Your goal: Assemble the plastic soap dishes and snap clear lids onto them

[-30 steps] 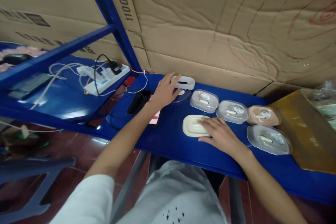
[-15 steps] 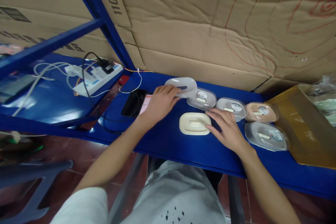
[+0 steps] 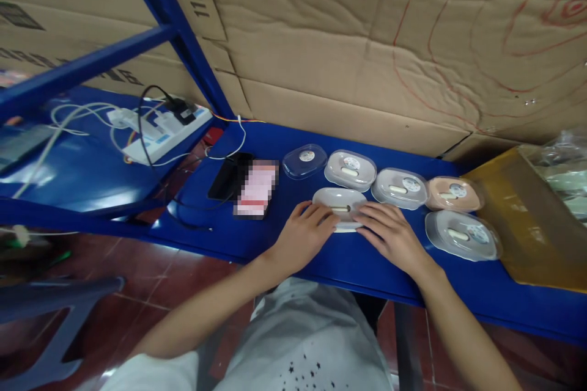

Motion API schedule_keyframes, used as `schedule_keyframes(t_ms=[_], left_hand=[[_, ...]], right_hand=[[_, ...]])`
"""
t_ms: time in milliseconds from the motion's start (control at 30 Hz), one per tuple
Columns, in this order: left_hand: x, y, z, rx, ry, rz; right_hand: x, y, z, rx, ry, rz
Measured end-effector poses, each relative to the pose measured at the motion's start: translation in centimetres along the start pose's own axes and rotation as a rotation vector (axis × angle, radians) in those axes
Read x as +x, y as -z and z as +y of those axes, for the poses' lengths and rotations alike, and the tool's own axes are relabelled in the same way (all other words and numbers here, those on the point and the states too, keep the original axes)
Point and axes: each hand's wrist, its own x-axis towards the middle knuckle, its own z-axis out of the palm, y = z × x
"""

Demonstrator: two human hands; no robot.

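Left hand (image 3: 305,238) and right hand (image 3: 398,238) are curling spread fingers over the pale dish (image 3: 338,197), whether pinching I can't tell; even pressure should be keeping it level.

The hands (image 3: 347,227) hold the white oval dish (image 3: 340,199) from both sides.

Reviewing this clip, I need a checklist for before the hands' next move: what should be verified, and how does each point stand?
1. Left hand touching the grey piece: ok.
2. Right hand touching it too: ok.
3. Cream base underneath: ok, its front edge shows.
4. Grey piece fully seated: cannot tell, fingers hide parts of the rim.
5. Loose clear lid on this dish: not ok, it lies apart.
6. Phone clear of both hands: ok.
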Motion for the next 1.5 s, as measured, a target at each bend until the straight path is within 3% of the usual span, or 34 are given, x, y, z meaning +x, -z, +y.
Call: schedule_keyframes(t_ms=[333, 433, 533, 633, 700, 800, 933, 1033, 1100, 1233, 1367, 1500], left_hand=[[-0.9, -0.1, -0.1, 0.010, -0.006, -0.016], [0.2, 1.2, -2.1, -0.051, 0.071, 0.034], [3.1, 2.6, -5.4, 0.013, 0.254, 0.064], [6.4, 2.8, -8.6, 0.178, 0.413, -0.110], [8.0, 2.6, -9.9, 0.179, 0.429, -0.180], [8.3, 3.1, -10.7, 0.136, 0.412, -0.186], [5.4, 5.5, -10.3, 0.042, 0.399, -0.083], [2.9, 6.5, -8.6, -0.230, 0.332, 0.066], [1.8, 5.9, -6.9, -0.358, 0.257, 0.097], [1.2, 2.8, -4.5, -0.464, 0.074, 0.034], [1.0, 1.0, -4.8, -0.452, -0.055, -0.030], [0.8, 1.1, -5.5, -0.407, -0.172, -0.044]], right_hand=[[0.3, -0.5, -1.1, -0.091, 0.066, -0.048], [0.4, -0.4, -1.2, -0.036, 0.043, -0.046], [0.3, -0.2, -0.9, 0.009, -0.014, -0.008], [0.2, -0.2, -0.7, 0.006, -0.048, 0.016], [0.1, -0.4, -0.5, 0.001, -0.050, 0.023], [0.0, -0.6, -0.2, 0.003, -0.050, 0.040], [0.0, -0.2, -0.2, 0.004, -0.085, 0.072], [0.1, 0.0, -0.6, 0.026, -0.109, 0.079], [0.2, 0.0, -1.0, 0.049, -0.108, 0.082], [0.2, -0.3, -0.9, 0.060, -0.095, 0.054], [0.0, -0.7, -0.2, 0.033, -0.090, 0.029], [0.0, -0.9, -0.3, 0.020, -0.057, -0.004]])
